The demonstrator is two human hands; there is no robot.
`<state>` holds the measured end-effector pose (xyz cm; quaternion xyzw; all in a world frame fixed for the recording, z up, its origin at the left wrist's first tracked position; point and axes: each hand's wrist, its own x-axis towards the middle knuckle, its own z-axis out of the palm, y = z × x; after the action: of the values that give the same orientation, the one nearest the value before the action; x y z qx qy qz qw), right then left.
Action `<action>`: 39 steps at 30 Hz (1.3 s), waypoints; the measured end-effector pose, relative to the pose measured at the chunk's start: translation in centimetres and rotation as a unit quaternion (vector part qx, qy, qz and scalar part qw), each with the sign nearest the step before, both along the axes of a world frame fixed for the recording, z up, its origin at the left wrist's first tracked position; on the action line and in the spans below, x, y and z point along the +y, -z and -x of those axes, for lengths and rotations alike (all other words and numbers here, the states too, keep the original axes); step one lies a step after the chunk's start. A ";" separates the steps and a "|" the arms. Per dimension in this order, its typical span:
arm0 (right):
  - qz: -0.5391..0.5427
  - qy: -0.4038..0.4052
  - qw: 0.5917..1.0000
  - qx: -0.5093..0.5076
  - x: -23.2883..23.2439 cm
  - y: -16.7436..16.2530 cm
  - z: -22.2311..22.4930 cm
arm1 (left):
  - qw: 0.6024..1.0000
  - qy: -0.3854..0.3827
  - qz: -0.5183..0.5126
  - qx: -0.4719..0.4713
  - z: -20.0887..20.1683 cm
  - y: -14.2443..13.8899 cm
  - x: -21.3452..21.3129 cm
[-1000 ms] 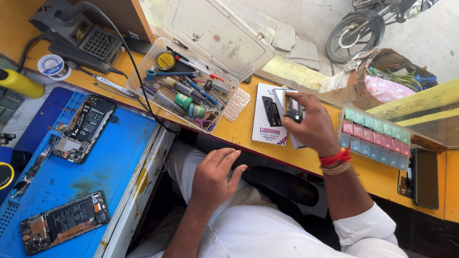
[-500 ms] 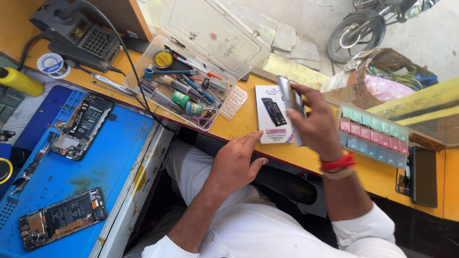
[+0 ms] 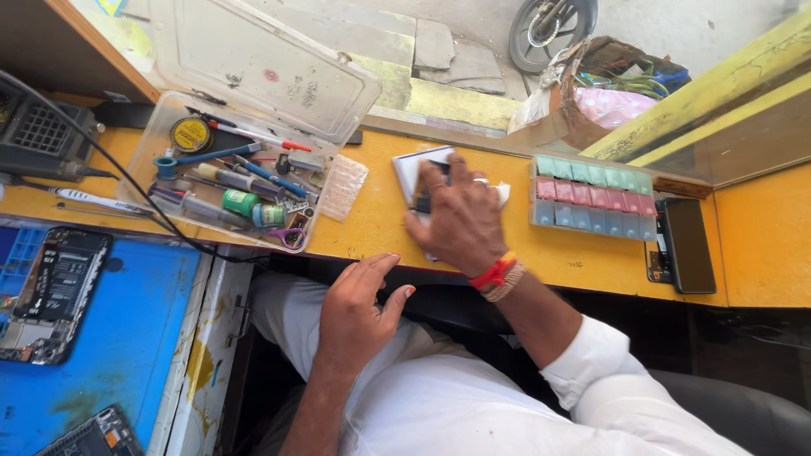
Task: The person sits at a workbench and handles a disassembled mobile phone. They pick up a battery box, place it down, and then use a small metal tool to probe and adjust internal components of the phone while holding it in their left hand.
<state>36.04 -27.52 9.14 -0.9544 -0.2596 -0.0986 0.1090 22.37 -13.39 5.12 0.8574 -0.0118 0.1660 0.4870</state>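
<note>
1. Nearest, the left hand point(image 3: 359, 317) hovers over the lap in white cloth, just short of the yellow counter's near edge. Its fingers are loosely spread and it holds nothing; half a second ago it was reaching up toward the counter edge, and it has since drawn back a little.
2. The right hand point(image 3: 460, 221), with red and beige thread bands at the wrist, now lies palm-down on the yellow wooden counter point(image 3: 380, 219), pressing a small white card packet with a dark phone part point(image 3: 414, 173) flat near the near edge. A moment ago it held a slim part lifted above that packet; the fingers are now curled over it (what lies under the palm is hidden), so the piece looks set down rather than carried.
3. Left of it stands an open clear plastic tool box point(image 3: 245, 181) with screwdrivers and tweezers.
4. To the right sit a pastel compartment tray point(image 3: 591, 196) and a dark phone point(image 3: 688, 245) toward the right end.
5. On the left, a blue work mat point(image 3: 110, 338) carries an opened phone point(image 3: 55, 291).
</note>
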 end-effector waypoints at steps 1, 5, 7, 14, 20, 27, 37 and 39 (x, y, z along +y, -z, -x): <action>0.023 0.039 0.998 0.043 -0.6 -0.4 0.1 | 1.000 -0.006 0.011 0.020 0.5 0.0 0.2; 0.110 0.129 0.980 0.105 -3.0 -2.4 0.3 | 0.998 -0.052 -0.007 -0.043 2.6 -0.3 0.8; 0.168 0.115 0.979 0.016 -3.7 -3.3 0.9 | 0.994 -0.080 -0.020 -0.069 3.8 -0.9 1.3; -0.001 -0.029 0.999 0.021 0.6 -3.5 3.9 | 0.928 -0.264 -0.251 -0.077 7.5 -3.2 5.7; -0.019 -0.115 0.993 -0.002 8.9 -0.9 5.0 | 0.914 -0.276 -0.295 -0.018 8.1 -3.5 8.1; 0.012 -0.050 0.995 0.087 7.6 -0.3 1.9 | 0.913 -0.240 -0.303 -0.131 7.8 -1.2 8.2; 0.023 -0.046 0.993 0.110 10.1 -0.3 1.8 | 0.940 -0.224 -0.231 -0.111 7.3 -1.0 9.5; 0.066 -0.027 0.990 0.121 9.2 -0.5 1.9 | 0.937 -0.228 -0.232 -0.126 7.3 -0.9 9.5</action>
<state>34.14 -18.33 9.61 -0.9571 -0.2762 0.0380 0.0790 15.06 -3.94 6.03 0.8984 0.0842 0.3719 0.2178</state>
